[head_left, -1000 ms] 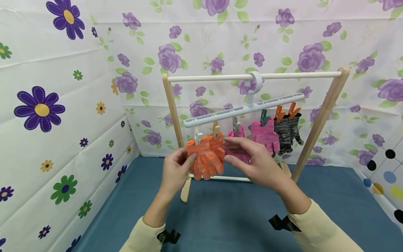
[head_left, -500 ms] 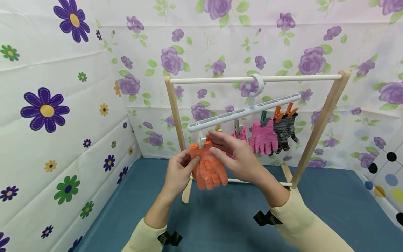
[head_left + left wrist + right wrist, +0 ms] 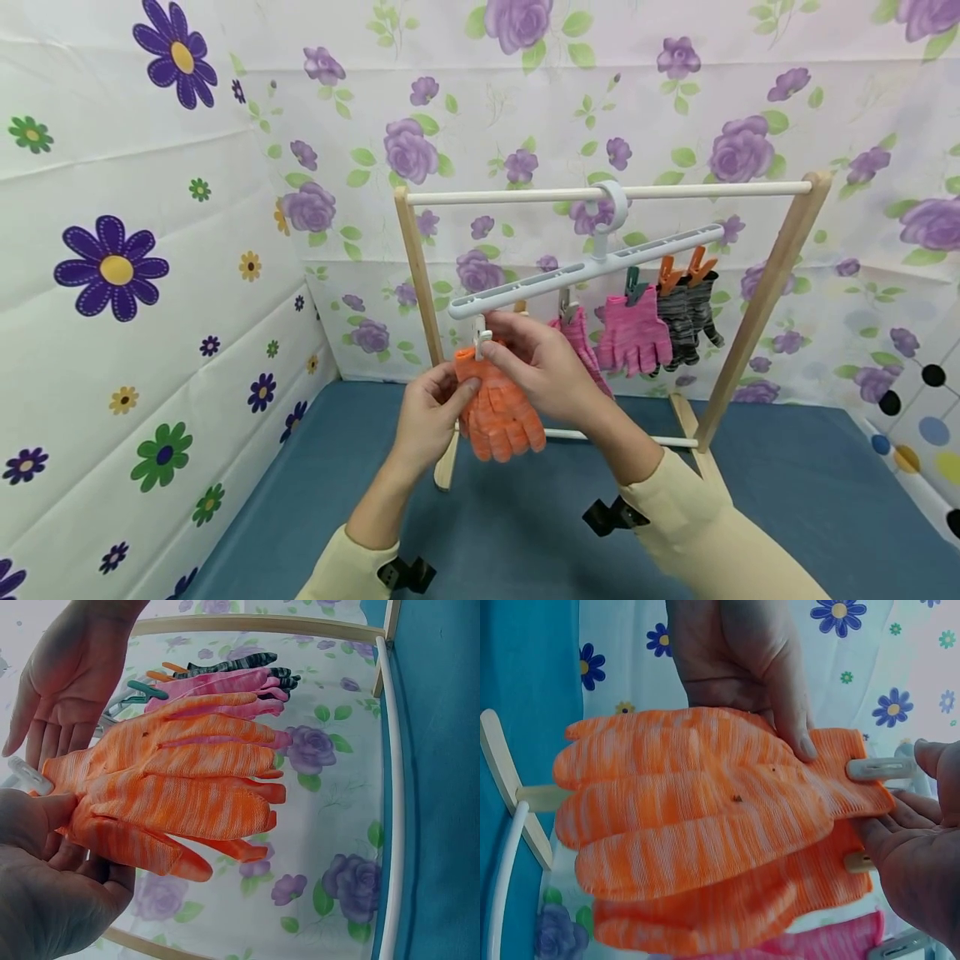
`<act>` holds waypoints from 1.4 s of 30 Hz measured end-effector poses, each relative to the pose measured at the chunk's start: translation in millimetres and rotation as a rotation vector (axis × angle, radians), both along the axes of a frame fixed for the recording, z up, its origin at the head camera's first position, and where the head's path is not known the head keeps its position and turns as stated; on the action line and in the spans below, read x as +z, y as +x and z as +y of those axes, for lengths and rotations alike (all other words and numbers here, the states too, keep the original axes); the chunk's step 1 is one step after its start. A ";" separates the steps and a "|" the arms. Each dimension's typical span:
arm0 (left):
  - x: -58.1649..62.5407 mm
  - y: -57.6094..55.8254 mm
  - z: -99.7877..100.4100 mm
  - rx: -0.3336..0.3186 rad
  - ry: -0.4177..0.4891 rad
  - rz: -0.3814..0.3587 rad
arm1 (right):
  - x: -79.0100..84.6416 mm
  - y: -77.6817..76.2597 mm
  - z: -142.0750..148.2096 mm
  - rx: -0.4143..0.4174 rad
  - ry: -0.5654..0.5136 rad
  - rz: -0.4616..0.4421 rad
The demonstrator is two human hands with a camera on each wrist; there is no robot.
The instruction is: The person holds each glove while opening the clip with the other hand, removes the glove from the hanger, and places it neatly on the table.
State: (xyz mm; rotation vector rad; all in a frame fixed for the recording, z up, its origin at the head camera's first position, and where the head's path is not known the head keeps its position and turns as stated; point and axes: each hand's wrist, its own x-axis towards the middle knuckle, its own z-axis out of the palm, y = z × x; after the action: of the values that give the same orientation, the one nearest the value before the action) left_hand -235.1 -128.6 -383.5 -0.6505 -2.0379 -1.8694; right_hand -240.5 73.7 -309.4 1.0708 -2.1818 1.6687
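An orange knitted glove (image 3: 504, 421) hangs by its cuff from a white clothespin (image 3: 481, 333) under the left end of the pale hanger (image 3: 517, 292). My left hand (image 3: 429, 415) pinches its cuff side, thumb in front. My right hand (image 3: 551, 367) reaches behind the cuff with extended fingers, its thumb close to the clothespin's handle; whether they touch, I cannot tell. In the right wrist view, a second orange glove (image 3: 697, 930) hangs behind the first on a tan clothespin (image 3: 859, 862).
Pink gloves (image 3: 636, 333) and grey-black gloves (image 3: 677, 321) hang farther right on green, grey and orange clothespins. A wooden rack's white top rod (image 3: 495, 197) carries the hanger. The rack stands on a blue cloth (image 3: 510, 542), before a flower-patterned backdrop (image 3: 337, 125).
My right hand has moved left, from beside the orange gloves to the white clothespin at the front glove's cuff. My left hand keeps its pinch, and the front glove sits slightly lower.
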 end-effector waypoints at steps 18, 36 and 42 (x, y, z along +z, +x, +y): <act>-5.1 1.6 -1.3 0.027 -0.011 -0.019 | -5.0 -4.1 -6.6 -0.064 -0.068 -0.058; -6.6 7.4 -7.0 0.044 -0.012 -0.035 | -8.4 -3.8 -8.3 -0.079 -0.117 -0.037; -8.6 7.2 -9.9 0.032 -0.026 -0.041 | -9.4 -4.6 -8.8 -0.075 -0.133 -0.045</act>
State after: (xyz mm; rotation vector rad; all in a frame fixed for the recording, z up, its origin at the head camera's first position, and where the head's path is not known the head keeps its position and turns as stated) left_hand -227.9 -138.5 -392.0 -0.5873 -2.0892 -1.8565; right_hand -245.1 64.9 -318.8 0.9144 -2.0768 1.7914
